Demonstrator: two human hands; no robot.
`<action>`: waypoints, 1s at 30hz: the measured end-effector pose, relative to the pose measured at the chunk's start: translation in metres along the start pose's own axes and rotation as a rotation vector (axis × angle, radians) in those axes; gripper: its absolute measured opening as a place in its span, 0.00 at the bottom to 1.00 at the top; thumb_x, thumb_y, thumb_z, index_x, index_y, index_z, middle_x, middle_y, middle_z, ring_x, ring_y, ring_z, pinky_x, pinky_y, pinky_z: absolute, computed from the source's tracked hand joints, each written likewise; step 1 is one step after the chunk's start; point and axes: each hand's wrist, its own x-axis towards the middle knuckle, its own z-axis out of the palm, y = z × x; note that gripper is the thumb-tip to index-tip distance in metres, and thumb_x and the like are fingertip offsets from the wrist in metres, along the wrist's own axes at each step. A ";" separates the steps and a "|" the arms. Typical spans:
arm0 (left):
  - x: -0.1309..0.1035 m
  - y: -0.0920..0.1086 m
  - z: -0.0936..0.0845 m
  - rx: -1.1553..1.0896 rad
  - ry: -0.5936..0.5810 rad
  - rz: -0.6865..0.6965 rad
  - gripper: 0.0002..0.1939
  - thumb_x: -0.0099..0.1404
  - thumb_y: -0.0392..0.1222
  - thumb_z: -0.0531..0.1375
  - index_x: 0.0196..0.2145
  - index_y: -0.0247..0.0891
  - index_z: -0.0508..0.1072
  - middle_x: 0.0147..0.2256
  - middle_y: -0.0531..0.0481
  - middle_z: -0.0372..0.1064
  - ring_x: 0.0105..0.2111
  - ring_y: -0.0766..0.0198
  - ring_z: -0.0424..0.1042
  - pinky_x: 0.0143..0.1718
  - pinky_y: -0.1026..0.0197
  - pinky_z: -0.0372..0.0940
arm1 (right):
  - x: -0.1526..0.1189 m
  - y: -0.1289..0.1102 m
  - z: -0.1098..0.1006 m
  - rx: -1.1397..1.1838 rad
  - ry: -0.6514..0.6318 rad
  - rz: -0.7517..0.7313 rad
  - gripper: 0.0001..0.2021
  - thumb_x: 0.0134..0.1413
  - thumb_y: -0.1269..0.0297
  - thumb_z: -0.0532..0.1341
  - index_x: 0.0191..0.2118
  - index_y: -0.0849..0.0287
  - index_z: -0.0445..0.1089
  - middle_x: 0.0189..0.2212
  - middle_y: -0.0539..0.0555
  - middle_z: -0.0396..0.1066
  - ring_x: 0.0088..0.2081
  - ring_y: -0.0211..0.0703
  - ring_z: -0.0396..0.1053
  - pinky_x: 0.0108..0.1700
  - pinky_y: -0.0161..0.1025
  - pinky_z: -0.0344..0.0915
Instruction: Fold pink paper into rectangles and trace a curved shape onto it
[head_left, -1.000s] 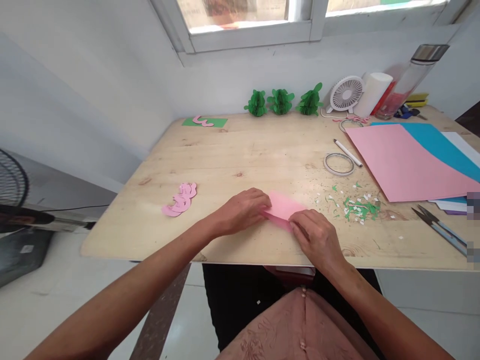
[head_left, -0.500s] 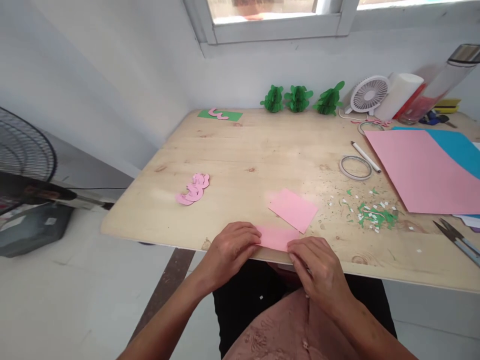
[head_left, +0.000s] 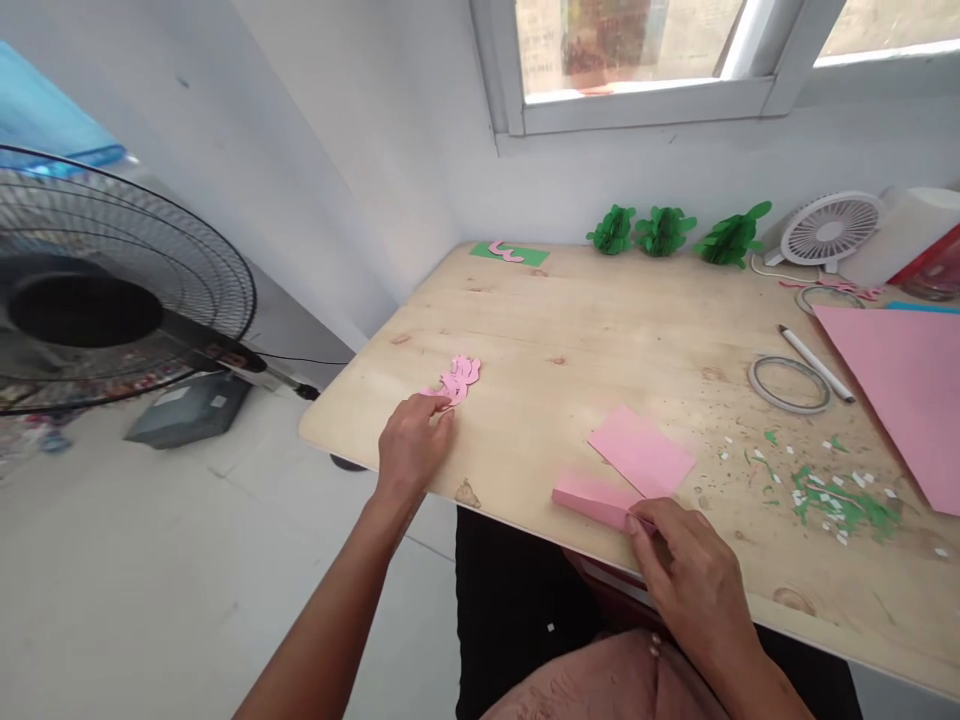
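Note:
A small pile of pink wavy paper cut-outs [head_left: 463, 376] lies at the table's left side. My left hand [head_left: 412, 438] reaches over its near end, fingertips on the paper and thumb a little apart from the fingers. Near the front edge, a folded strip of pink paper [head_left: 592, 494] rests on the table with its front flap raised. My right hand [head_left: 688, 548] pinches its right end between thumb and fingers. Just behind the strip lies a flat pink paper piece [head_left: 643, 450], partly against it.
Green paper scraps [head_left: 844, 505] with white bits, a tape roll [head_left: 789, 384], a white pen [head_left: 816, 363] and a large pink sheet [head_left: 892, 390] are at right. Green paper figures [head_left: 664, 232] and a small fan [head_left: 829, 232] stand behind. A floor fan [head_left: 97, 300] is left.
My left hand has left the pink strip and moved left to the wavy cut-outs. My right hand still holds the strip, whose front flap now stands up. The view has turned left.

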 end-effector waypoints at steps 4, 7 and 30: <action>0.014 -0.004 0.007 0.126 -0.042 0.034 0.11 0.62 0.42 0.54 0.37 0.38 0.74 0.37 0.41 0.71 0.41 0.48 0.68 0.41 0.49 0.63 | -0.001 -0.001 0.000 0.008 0.000 0.019 0.06 0.63 0.67 0.53 0.35 0.58 0.66 0.27 0.51 0.69 0.29 0.42 0.66 0.35 0.39 0.56; 0.019 -0.003 0.009 0.175 -0.067 0.062 0.10 0.61 0.42 0.55 0.35 0.39 0.74 0.35 0.41 0.70 0.40 0.47 0.67 0.39 0.49 0.62 | 0.000 -0.001 0.000 0.017 0.005 0.016 0.06 0.62 0.68 0.53 0.35 0.58 0.66 0.27 0.50 0.69 0.29 0.42 0.65 0.35 0.39 0.56; -0.092 0.120 0.011 -0.595 -0.100 0.018 0.11 0.66 0.42 0.57 0.46 0.42 0.69 0.36 0.50 0.71 0.38 0.60 0.71 0.43 0.55 0.66 | 0.006 -0.002 -0.005 -0.018 -0.058 0.051 0.07 0.60 0.68 0.54 0.33 0.59 0.68 0.28 0.53 0.71 0.32 0.43 0.67 0.35 0.39 0.58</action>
